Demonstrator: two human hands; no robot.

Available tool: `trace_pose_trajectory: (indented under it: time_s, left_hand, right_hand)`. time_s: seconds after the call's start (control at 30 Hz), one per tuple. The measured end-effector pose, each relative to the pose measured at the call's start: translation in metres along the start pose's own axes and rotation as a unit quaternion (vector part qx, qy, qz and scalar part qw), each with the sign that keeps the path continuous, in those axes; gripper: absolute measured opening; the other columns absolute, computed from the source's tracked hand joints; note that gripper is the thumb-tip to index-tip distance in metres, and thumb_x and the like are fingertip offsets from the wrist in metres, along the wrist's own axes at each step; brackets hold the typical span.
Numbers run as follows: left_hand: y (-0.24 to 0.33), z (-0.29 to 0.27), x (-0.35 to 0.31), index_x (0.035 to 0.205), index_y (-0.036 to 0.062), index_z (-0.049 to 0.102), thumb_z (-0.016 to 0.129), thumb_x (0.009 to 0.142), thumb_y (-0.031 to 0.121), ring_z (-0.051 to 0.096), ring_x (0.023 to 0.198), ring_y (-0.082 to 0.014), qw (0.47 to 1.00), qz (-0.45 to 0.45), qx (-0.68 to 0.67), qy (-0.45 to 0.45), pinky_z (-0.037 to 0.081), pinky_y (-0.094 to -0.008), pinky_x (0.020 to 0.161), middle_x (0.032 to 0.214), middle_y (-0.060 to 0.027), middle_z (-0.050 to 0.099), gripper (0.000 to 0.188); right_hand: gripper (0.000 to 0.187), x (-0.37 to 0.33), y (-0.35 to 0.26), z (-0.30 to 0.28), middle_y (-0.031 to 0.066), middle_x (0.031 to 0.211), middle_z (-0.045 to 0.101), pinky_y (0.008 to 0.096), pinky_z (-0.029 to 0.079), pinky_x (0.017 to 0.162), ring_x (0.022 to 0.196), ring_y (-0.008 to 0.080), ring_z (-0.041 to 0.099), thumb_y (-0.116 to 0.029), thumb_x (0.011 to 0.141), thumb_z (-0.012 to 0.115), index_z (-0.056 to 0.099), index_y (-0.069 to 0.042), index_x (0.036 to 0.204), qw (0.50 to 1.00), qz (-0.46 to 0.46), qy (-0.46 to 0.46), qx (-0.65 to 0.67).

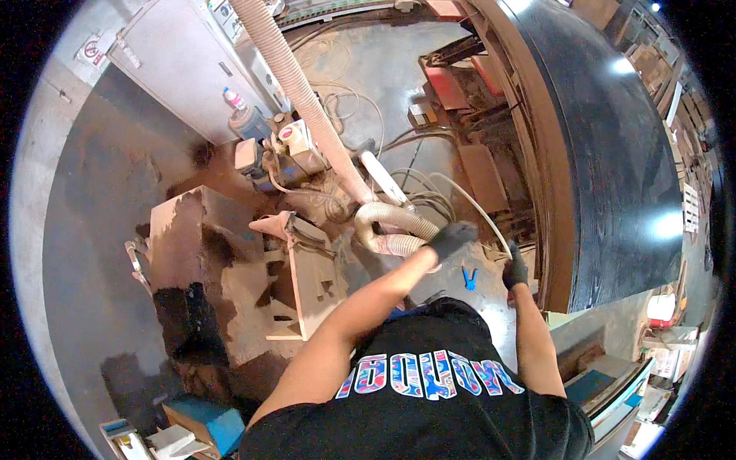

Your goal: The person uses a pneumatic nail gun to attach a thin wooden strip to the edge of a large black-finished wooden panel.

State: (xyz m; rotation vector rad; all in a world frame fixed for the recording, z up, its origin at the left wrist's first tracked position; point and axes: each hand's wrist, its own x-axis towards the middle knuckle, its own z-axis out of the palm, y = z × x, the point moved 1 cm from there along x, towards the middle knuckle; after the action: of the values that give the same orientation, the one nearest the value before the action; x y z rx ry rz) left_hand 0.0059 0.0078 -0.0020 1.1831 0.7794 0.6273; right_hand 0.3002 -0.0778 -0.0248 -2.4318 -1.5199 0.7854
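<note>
I wear dark gloves on both hands. My right hand (515,268) is closed round the end part of a thin pale hose (479,205), which arcs up and left from it toward the floor. My left hand (455,241) is at the end of the thick ribbed duct hose (399,218). Its fingers are dark and blurred, so I cannot make out whether they grip anything. The ribbed hose bends in a loop just left of that hand. On the floor between my arms lies a small blue two-handled tool (469,279), perhaps a clamp or pliers.
A tall stack of boards with a black top sheet (613,153) stands close on my right. Left are a dust-covered wooden cabinet (230,261) and a dusty compressor-like machine (295,149). A long ribbed duct (307,92) slants down from above. Coiled hoses (429,201) lie ahead.
</note>
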Motion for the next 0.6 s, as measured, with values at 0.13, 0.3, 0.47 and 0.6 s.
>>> trace_pose_trajectory:
  time_s: [0.13,0.3,0.47,0.6]
  left_hand:
    - [-0.004,-0.084,-0.087,0.124,0.0079,0.056,0.051,0.096,0.030,0.058,0.101,-0.0158,0.991,-0.069,-0.005,0.115,0.045,-0.0296,0.088,0.109,-0.0031,0.064,0.036]
    - [-0.080,-0.221,-0.254,0.119,0.0176,0.061,0.057,0.090,0.037,0.059,0.080,-0.0132,0.896,-0.225,-0.156,0.350,0.046,-0.0308,0.061,0.098,0.0003,0.067,0.035]
    - [-0.071,-0.319,-0.261,0.105,0.0155,0.061,0.061,0.087,0.039,0.059,0.067,-0.0149,0.884,-0.160,-0.120,0.423,0.045,-0.0286,0.057,0.085,0.0014,0.063,0.030]
    - [-0.061,-0.318,-0.149,0.119,0.0131,0.059,0.054,0.092,0.030,0.062,0.071,-0.0186,0.896,-0.059,-0.247,0.363,0.047,-0.0295,0.058,0.100,-0.0026,0.069,0.032]
  right_hand:
    - [0.038,-0.005,0.168,0.123,0.0066,0.089,0.059,0.0255,0.044,0.064,0.078,0.0141,0.054,-0.005,0.093,0.036,0.047,-0.019,0.125,0.952,0.101,0.071,0.281]
    - [0.030,-0.087,0.257,0.163,-0.0016,0.056,0.045,0.0294,0.034,0.041,0.046,0.0136,0.044,-0.037,0.092,0.042,0.052,-0.017,0.071,0.645,0.176,0.063,0.741]
    - [0.038,-0.181,0.217,0.197,-0.0042,0.049,0.038,0.0321,0.033,0.041,0.042,0.0120,0.039,-0.048,0.087,0.045,0.046,-0.019,0.064,0.585,0.423,0.124,0.681]
    - [0.038,-0.219,0.185,0.201,-0.0008,0.059,0.045,0.0344,0.037,0.048,0.051,0.0158,0.044,-0.049,0.088,0.047,0.050,-0.017,0.068,0.581,0.434,0.160,0.670]
